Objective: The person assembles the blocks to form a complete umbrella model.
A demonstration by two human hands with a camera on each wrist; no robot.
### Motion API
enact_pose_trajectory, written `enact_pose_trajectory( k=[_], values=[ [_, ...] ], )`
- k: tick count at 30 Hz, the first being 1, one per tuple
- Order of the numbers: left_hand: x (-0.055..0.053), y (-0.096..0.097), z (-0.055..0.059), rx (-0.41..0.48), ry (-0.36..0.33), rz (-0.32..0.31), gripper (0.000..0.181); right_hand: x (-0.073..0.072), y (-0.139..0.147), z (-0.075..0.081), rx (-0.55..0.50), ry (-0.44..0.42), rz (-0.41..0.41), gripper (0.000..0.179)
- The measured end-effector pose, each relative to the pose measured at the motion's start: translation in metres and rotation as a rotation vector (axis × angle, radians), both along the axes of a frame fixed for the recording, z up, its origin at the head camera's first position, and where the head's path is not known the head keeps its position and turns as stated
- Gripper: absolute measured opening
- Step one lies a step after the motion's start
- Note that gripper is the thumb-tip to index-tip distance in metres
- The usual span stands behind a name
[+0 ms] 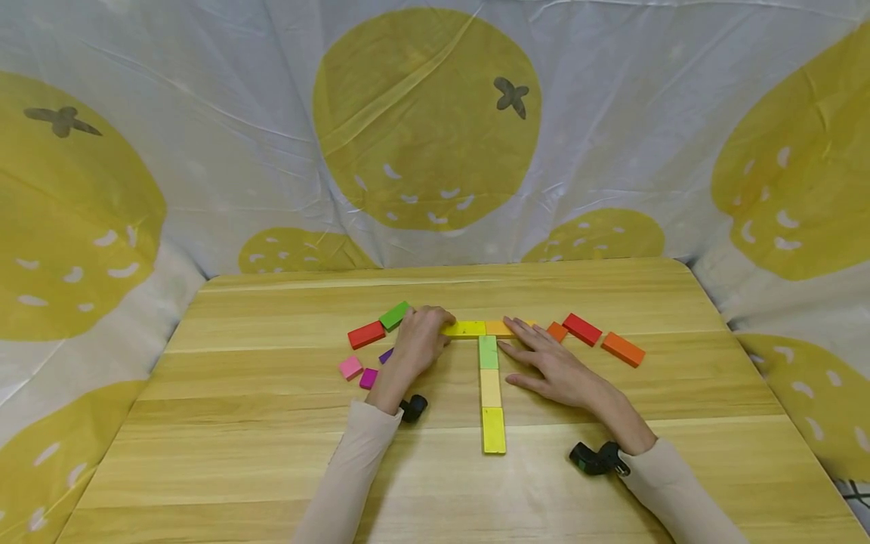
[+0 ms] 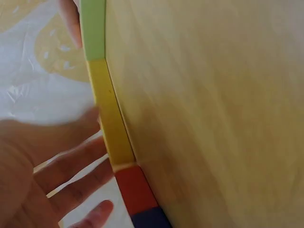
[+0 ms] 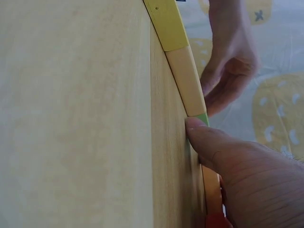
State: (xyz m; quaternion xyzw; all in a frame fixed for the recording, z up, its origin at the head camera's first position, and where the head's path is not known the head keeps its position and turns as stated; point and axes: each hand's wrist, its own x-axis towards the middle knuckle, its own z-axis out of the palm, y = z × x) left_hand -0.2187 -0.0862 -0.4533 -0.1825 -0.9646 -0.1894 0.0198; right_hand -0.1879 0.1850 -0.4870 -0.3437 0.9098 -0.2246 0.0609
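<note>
The yellow block (image 1: 467, 328) lies just to the right of your left hand (image 1: 421, 340), and its long axis goes left to right across the worktop (image 1: 435, 491). Your left hand is the nearer one, with fingers at the block's left end; whether they pinch it, you cannot tell from these views. Your right hand (image 1: 550, 363) has its fingers straight and spread, holding nothing, beside the orange block (image 1: 498, 328), which continues the row to the right.

Between your hands a pale green block (image 1: 488, 352), a cream block (image 1: 490, 388) and a second yellow block (image 1: 494, 431) make a line toward the near side, so they limit the room there. On the left lie a red block (image 1: 366, 335), a green block (image 1: 395, 316) and a pink block (image 1: 350, 368). On the right, past your fingers, lies a large orange block (image 1: 623, 349).
</note>
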Motion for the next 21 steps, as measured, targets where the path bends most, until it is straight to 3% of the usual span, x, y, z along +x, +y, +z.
enact_pose_trajectory(
  k=[6,14,21],
  values=[
    [0.010,0.007,0.001,-0.048,-0.042,-0.103,0.048,0.000,-0.001,-0.001,-0.012,0.018,0.002,0.064],
    [0.028,0.011,0.000,-0.102,-0.170,-0.299,0.080,0.002,0.000,-0.003,-0.030,0.053,0.016,0.062],
    [0.036,0.018,-0.001,-0.120,-0.258,-0.352,0.094,0.001,0.000,-0.001,-0.043,0.048,0.015,0.062]
  ],
)
